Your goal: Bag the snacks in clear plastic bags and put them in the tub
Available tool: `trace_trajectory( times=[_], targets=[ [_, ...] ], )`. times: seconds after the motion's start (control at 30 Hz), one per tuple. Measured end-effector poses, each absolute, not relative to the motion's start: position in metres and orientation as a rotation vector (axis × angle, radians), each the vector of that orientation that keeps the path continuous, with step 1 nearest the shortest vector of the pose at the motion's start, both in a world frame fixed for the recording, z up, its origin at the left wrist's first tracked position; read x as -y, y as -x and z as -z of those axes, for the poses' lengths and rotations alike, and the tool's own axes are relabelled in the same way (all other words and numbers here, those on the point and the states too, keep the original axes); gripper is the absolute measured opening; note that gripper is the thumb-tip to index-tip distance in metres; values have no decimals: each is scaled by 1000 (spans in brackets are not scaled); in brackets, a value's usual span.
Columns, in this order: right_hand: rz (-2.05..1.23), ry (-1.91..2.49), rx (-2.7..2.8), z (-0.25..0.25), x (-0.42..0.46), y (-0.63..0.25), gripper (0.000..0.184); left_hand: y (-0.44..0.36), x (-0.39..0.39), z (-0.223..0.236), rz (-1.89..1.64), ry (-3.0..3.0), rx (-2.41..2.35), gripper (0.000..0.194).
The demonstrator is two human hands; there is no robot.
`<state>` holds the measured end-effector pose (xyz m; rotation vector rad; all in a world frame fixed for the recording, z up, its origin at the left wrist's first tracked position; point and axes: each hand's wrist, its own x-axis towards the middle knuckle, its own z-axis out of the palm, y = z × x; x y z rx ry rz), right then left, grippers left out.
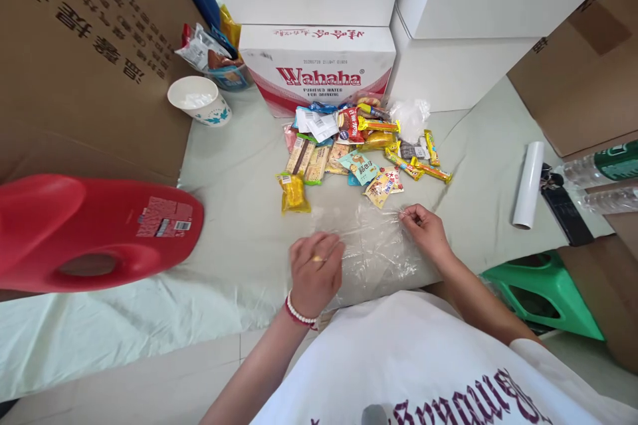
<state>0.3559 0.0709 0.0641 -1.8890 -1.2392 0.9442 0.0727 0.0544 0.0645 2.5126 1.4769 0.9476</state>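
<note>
A clear plastic bag [373,247] lies flat on the pale sheet [234,212] in front of me. My left hand [315,273], with a bead bracelet on the wrist, rests curled on the bag's left edge, fingers closed on the film. My right hand [425,231] pinches the bag's upper right corner between thumb and fingers. Just beyond the bag sits a pile of small wrapped snacks [356,146], with a yellow packet [293,192] lying apart at its left.
A red plastic jug [94,232] lies on its side at left. A paper cup [198,99] and a Wahaha water carton [319,66] stand behind the snacks. A white roll [528,184], water bottles [603,169] and a green stool [543,292] are at right. Cardboard boxes surround the area.
</note>
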Motion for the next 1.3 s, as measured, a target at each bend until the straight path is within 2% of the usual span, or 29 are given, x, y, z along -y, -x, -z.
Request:
trace_trajectory(
  times=[0.07, 0.13, 0.23, 0.33, 0.4, 0.53, 0.63, 0.73, 0.87, 0.97, 1.0, 1.1, 1.13, 1.2, 1.3],
  targets=[
    [-905, 1908, 1289, -65, -66, -365, 33, -79, -68, -63, -626, -2605, -1275, 29],
    [-867, 1966, 1328, -64, -59, -383, 33, -81, -81, -54, -417, -2562, -1339, 36],
    [-834, 2172, 1475, -69, -57, -418, 32, -80, -88, -40, -267, -2516, -1410, 53],
    [-503, 2292, 1701, -90, -76, -436, 32, -82, -79, -36, -206, -2521, -1402, 62],
    [-307, 2142, 1944, -106, -102, -426, 30, -87, -69, -38, -182, -2531, -1406, 65],
    [-429, 1602, 2684, -122, -155, -372, 53, -95, -55, -40, -150, -2559, -1391, 70],
    [-460, 1592, 2891, -114, -171, -345, 48, -92, -49, -39, -159, -2553, -1400, 66],
    [-421, 1894, 2793, -104, -167, -352, 44, -88, -48, -38, -193, -2526, -1423, 65],
    [-406, 2324, 2494, -114, -161, -376, 64, -87, -50, -38, -234, -2508, -1419, 67],
    [-566, 2181, 2508, -138, -167, -365, 71, -88, -53, -38, -235, -2524, -1404, 68],
    [-637, 2039, 2519, -145, -172, -353, 65, -88, -53, -38, -234, -2528, -1400, 69],
    [-834, 1699, 2424, -147, -191, -294, 31, -87, -53, -38, -232, -2532, -1393, 69],
    [-936, 1673, 2385, -141, -199, -272, 29, -87, -53, -38, -232, -2529, -1395, 68],
    [-1051, 1830, 2188, -120, -217, -231, 40, -87, -52, -38, -229, -2520, -1397, 66],
    [-986, 1975, 1772, -83, -237, -193, 29, -87, -51, -39, -228, -2506, -1399, 63]
  ],
)
